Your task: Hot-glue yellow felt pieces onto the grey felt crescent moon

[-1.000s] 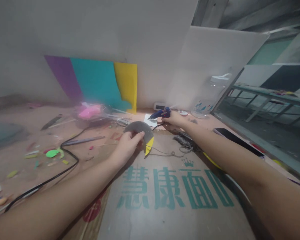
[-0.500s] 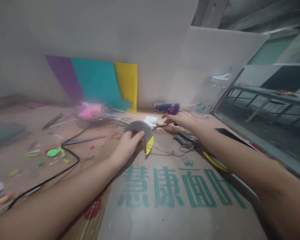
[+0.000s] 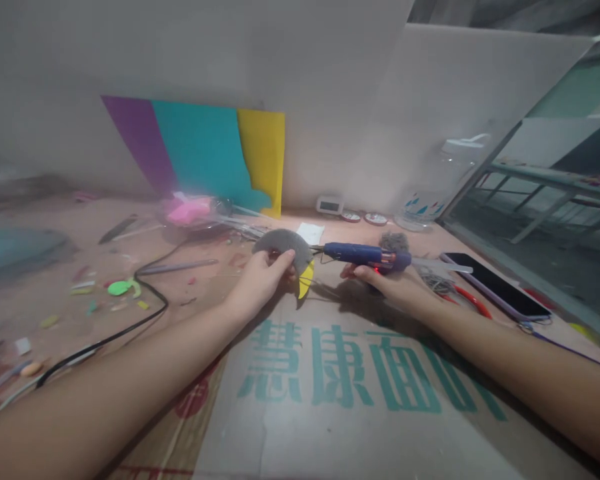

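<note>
My left hand (image 3: 267, 280) pinches a grey felt crescent (image 3: 283, 241) between thumb and fingers, above the printed cardboard (image 3: 300, 427). A yellow pointed piece (image 3: 306, 280) shows at the crescent's lower right end. My right hand (image 3: 387, 280) is wrapped round the handle of a blue glue gun (image 3: 355, 253), whose red light glows by my fingers. A clear glue stick (image 3: 445, 265) sticks out of its back. The gun's nozzle points left and is close to the crescent's right edge; whether they touch I cannot tell.
Grey yarn (image 3: 394, 241) lies behind the gun. Right of my hand are red-handled scissors (image 3: 473, 300) and a phone (image 3: 495, 285). A clear bottle (image 3: 437, 183) stands at the back. A black cable (image 3: 150, 320), a pen (image 3: 177, 267) and felt scraps (image 3: 120, 288) lie left.
My right hand has taken up the glue gun from the back of the table and brought it nearer, to the crescent's right side. The left hand still holds the crescent.
</note>
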The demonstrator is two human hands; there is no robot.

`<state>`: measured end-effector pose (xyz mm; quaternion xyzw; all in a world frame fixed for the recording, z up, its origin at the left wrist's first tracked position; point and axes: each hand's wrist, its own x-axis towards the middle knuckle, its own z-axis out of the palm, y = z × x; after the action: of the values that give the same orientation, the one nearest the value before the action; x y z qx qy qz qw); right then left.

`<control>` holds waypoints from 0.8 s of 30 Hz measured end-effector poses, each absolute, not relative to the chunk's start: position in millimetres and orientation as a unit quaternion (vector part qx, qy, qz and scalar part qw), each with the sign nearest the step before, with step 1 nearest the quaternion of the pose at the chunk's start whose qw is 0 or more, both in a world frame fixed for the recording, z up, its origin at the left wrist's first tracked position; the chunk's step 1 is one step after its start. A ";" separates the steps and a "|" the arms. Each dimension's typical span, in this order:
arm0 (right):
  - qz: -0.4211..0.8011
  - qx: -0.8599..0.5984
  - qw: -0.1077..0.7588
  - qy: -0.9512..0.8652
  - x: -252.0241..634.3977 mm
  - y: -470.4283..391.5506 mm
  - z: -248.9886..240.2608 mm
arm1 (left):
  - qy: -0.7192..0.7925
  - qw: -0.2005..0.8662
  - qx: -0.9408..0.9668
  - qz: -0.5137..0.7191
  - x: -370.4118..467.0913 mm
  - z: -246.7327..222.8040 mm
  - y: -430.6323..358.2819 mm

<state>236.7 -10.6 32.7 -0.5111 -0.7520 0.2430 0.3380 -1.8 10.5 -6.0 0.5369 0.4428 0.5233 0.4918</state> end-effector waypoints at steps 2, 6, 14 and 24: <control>0.237 -0.521 0.336 -0.748 237.1 -11.0 30.8 | 0.451 0.458 0.565 0.517 -4.0 -6.8 11.4; 0.225 -0.550 0.337 -0.730 236.2 -13.9 26.2 | 0.455 0.441 0.567 0.527 -5.4 -6.7 12.1; 0.218 -0.521 0.312 -0.764 232.1 -16.3 28.2 | 0.425 0.401 0.584 0.564 -4.2 -7.1 12.9; 0.231 -0.530 0.305 -0.757 224.8 -20.8 27.5 | 0.432 0.376 0.599 0.559 -3.9 -4.6 8.5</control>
<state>224.8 -20.8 27.5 -0.5295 -0.7571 0.2313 0.3048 -3.9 8.5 -4.6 0.5989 0.4324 0.5594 0.3760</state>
